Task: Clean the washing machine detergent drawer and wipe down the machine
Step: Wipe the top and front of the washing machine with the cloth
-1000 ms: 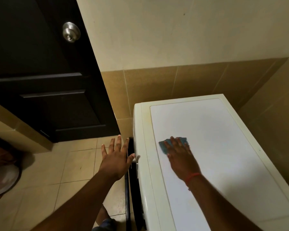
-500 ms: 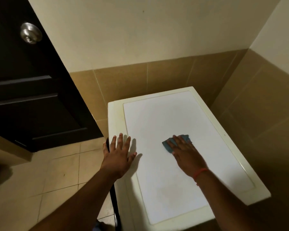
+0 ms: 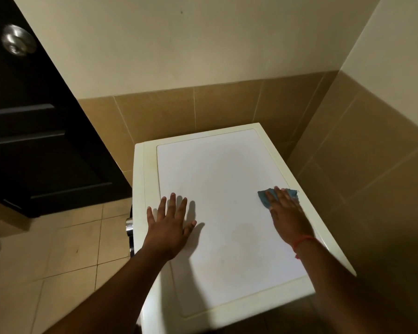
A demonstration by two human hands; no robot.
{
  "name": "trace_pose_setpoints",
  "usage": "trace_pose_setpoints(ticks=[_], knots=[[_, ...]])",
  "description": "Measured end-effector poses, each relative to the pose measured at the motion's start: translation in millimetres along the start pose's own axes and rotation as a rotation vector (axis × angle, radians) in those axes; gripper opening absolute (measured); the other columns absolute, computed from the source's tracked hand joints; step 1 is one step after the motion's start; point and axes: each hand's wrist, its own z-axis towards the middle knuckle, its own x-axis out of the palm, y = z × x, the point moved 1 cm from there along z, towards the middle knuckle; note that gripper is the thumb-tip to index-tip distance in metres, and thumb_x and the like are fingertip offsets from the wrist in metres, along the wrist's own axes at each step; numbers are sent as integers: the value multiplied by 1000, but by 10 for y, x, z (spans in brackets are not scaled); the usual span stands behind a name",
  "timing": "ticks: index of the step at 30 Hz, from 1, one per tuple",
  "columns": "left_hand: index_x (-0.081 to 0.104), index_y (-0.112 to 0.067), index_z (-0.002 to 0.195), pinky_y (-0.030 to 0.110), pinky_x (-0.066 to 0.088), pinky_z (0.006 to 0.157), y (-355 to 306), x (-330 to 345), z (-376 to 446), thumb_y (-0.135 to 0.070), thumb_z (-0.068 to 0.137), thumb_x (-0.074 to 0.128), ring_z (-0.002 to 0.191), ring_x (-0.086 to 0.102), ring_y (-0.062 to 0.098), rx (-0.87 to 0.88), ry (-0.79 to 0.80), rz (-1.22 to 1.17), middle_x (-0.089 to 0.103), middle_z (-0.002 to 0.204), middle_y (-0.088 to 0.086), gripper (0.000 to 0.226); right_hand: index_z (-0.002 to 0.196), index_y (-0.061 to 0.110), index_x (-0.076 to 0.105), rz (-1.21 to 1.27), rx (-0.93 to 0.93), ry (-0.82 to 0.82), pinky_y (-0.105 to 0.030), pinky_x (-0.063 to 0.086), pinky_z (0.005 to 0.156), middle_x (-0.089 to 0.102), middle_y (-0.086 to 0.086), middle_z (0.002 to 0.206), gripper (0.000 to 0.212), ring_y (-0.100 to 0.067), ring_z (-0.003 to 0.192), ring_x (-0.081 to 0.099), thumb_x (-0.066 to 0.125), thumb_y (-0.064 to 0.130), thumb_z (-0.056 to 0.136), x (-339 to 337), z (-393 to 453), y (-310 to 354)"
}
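A: Is there any writing to read out here, such as a brand, a label, a number or a sign?

B: No. Nothing legible appears anywhere in view.

A: Not even on the washing machine (image 3: pixel 217 213)?

B: Its white top panel is plain, with no logo or markings showing. The front, where a brand might sit, is turned away from the camera.

A: And the door (image 3: pixel 34 141) or walls?

B: The dark door and the tiled walls carry no lettering.
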Motion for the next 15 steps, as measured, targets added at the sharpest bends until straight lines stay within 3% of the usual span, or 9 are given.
trace_pose_setpoints(ticks=[4, 8, 12, 15], knots=[[-14, -30, 155, 58, -4, 119, 53, -11, -19, -65, 96, 11, 150, -17, 28, -43, 17, 16, -20, 163, 3, 72, 149, 19, 35, 15, 323, -1, -51, 19, 116, 29, -14, 156, 56, -34, 145, 20, 48, 16, 94, -56, 158, -156], [-15, -31, 154, 57, -5, 118, 64, 11, -35, -66, 95, 9, 150, -17, 28, -36, 11, 35, -21, 163, 3, 73, 150, 20, 32, 17, 149, 47, -50, 18, 117, 23, -12, 159, 55, -31, 147, 16, 43, 14, 96, -2, 313, -178], [-15, -31, 154, 57, -4, 118, 92, 9, -24, -65, 96, 10, 150, -16, 28, -61, 12, 29, -20, 163, 3, 72, 151, 24, 27, 70, 364, 90, -50, 12, 119, 16, -14, 160, 58, -33, 148, 11, 42, 14, 96, -75, 442, -148], [-15, -31, 154, 57, -4, 119, 92, -3, -16, -66, 96, 10, 150, -17, 27, -49, 8, 19, -21, 163, 3, 73, 151, 23, 27, 23, -8, 83, -51, 14, 119, 19, -13, 159, 59, -30, 147, 16, 42, 13, 96, 27, 444, 212]])
